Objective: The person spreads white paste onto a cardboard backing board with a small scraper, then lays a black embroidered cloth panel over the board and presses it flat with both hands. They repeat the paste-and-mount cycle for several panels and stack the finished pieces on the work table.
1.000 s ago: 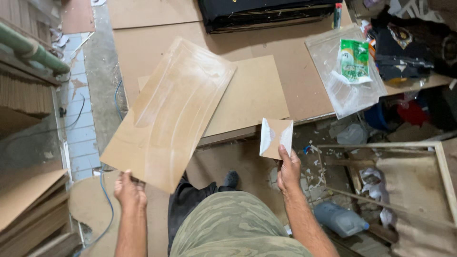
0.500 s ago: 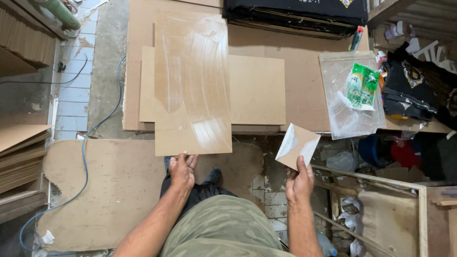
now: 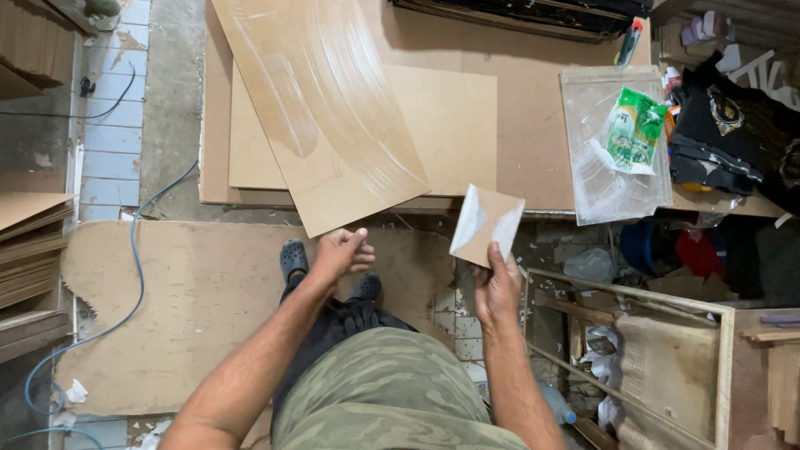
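Swung leftward since before, the long glossy brown board (image 3: 321,108) lies on the table (image 3: 533,125), smeared white; left hand (image 3: 340,252) released below it, right hand (image 3: 497,287) grasping a folded sandpaper sheet (image 3: 487,223).

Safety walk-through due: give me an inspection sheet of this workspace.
Surface: low brown platform with a smaller flat board on it.
Job's things: long panel with white smears lies across the boards; folded sandpaper.
Clutter: plastic bag with green packet, dark clothes.
Grippers: left hand at the panel's near edge; right hand holds the sandpaper.
Cables: blue cable on the floor.
Surroundings: stacked boards, wooden frame.
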